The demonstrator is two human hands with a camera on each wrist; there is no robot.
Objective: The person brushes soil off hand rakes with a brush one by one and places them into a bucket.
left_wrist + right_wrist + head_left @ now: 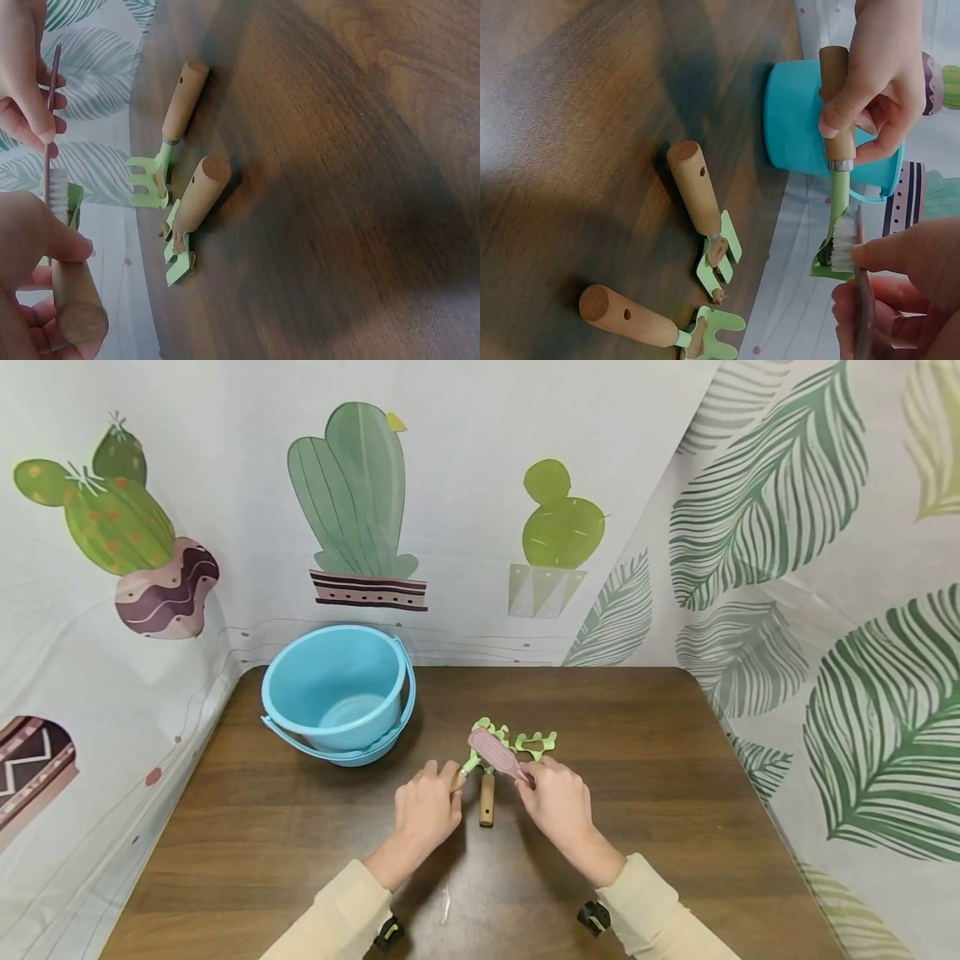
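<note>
My left hand (427, 806) grips the wooden handle (841, 146) of a small garden tool with a light green metal head (840, 191). A pink brush (495, 753) with white bristles (845, 241) is held in my right hand (558, 802). Its bristles touch the green head, which they partly hide. Below the hands, two hand forks lie on the table: one fork (202, 196) in the middle and another fork (184, 105) to the right, partly behind the right hand in the head view. Both have green tines with brown dirt on them.
A light blue bucket (288, 693) with its handle lowered stands at the back left of the brown wooden table (660, 793). Cloth printed with cacti and leaves hangs behind and beside the table (465, 510).
</note>
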